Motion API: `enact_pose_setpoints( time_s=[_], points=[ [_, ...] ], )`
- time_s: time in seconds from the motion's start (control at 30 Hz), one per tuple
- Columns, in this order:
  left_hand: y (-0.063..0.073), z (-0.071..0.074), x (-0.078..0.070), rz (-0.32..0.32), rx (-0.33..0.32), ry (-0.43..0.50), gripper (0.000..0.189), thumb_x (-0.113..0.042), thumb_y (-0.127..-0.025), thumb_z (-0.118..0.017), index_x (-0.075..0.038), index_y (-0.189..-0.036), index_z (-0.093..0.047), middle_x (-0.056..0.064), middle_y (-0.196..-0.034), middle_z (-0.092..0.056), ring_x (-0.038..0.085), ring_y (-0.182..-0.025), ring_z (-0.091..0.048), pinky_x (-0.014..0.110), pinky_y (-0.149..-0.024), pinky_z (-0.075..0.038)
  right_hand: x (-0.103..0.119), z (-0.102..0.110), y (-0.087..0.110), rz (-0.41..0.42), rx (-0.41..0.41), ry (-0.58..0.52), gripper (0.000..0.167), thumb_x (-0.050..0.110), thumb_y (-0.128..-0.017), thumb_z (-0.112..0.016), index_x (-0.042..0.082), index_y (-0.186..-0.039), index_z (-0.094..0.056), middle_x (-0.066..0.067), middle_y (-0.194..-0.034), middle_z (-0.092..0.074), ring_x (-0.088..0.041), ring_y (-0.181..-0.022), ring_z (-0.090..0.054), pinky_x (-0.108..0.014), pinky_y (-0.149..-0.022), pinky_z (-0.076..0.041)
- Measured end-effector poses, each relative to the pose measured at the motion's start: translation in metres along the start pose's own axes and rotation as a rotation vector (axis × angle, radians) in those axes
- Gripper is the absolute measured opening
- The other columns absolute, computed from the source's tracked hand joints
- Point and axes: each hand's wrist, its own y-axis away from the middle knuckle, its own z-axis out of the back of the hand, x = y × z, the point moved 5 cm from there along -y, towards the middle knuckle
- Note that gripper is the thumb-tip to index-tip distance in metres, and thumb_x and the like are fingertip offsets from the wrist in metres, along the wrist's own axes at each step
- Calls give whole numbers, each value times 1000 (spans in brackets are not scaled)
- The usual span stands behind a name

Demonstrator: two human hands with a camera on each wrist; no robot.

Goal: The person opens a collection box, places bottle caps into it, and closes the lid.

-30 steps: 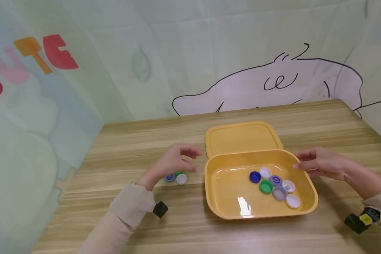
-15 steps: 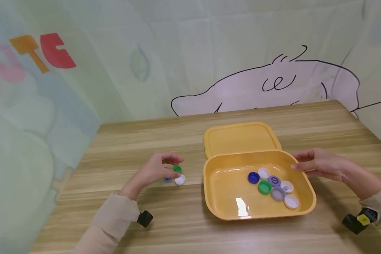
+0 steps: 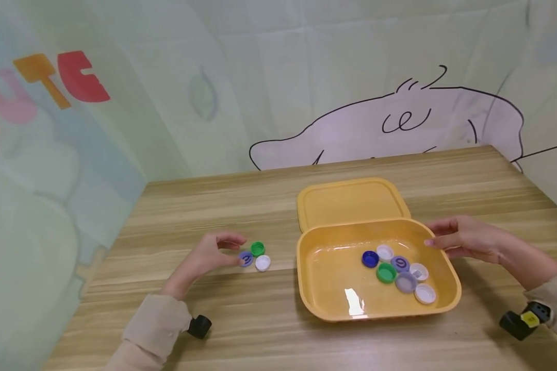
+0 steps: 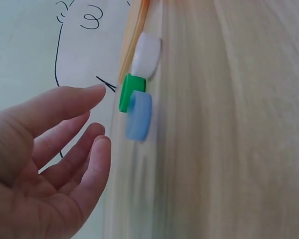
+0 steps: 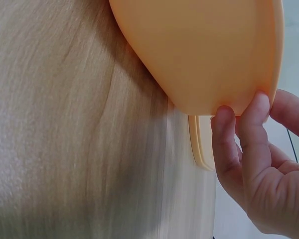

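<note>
My left hand (image 3: 215, 252) is beside three bottle caps on the table, thumb and fingers spread apart. Nearest its fingertips lies a blue-purple cap (image 3: 246, 258). A green cap (image 3: 257, 249) and a white cap (image 3: 262, 263) lie right next to it. In the left wrist view the blue-purple cap (image 4: 139, 117) shows apart from the fingers, with nothing in the grasp. My right hand (image 3: 469, 239) pinches the right rim of a yellow plastic box (image 3: 325, 309), thumb over the inside and fingers against the outer wall (image 5: 209, 59).
Inside the box lie several caps: white, green, purple and a dark blue cap (image 3: 370, 259). Behind it is a yellow lid (image 3: 353, 203) on the wooden table (image 3: 204, 206). A printed cloth (image 3: 269, 77) hangs at the back and left.
My left hand has moved left and down from near the box to the loose caps, uncovering them. The right hand keeps its hold on the box rim.
</note>
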Motion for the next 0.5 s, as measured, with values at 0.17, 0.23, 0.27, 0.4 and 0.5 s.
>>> enact_pose_setpoints(
  time_s=[0.17,0.23,0.27,0.4,0.5],
  points=[
    [2,0,8,57,-8,-8,47,-6,-70,-78,1,-113,-63,15,-115,-62,31,-107,-55,42,-92,-45,-1,0,0,-4,-1,-6,61,11,-90,-61,-16,-135,-30,-5,-107,-61,-17,-93,-62,-36,-82,-52],
    [2,0,10,80,-12,-12,47,-7,-69,-79,0,-113,-63,14,-115,-62,30,-107,-55,42,-92,-45,-1,0,0,-5,0,-9,60,11,-90,-61,-16,-135,-30,-5,-107,-61,-17,-93,-62,-37,-82,-52],
    [2,0,11,84,-14,-16,48,-7,-69,-79,0,-113,-63,14,-114,-62,30,-107,-55,42,-92,-44,-1,0,0,-4,0,-10,60,11,-90,-61,-16,-135,-31,-5,-107,-61,-17,-93,-62,-37,-82,-52],
    [1,-1,12,83,-16,-51,47,-7,-68,-79,1,-112,-64,14,-112,-63,30,-106,-55,43,-92,-44,-1,0,0,-4,-1,-11,59,11,-90,-61,-16,-134,-32,-4,-106,-61,-16,-93,-62,-36,-81,-52],
    [1,-3,13,76,-19,-80,45,-6,-68,-79,1,-110,-65,13,-109,-64,28,-102,-56,42,-90,-45,-1,0,0,-4,0,-9,59,11,-90,-61,-16,-134,-32,-4,-106,-61,-16,-93,-62,-36,-81,-52]
  ],
)
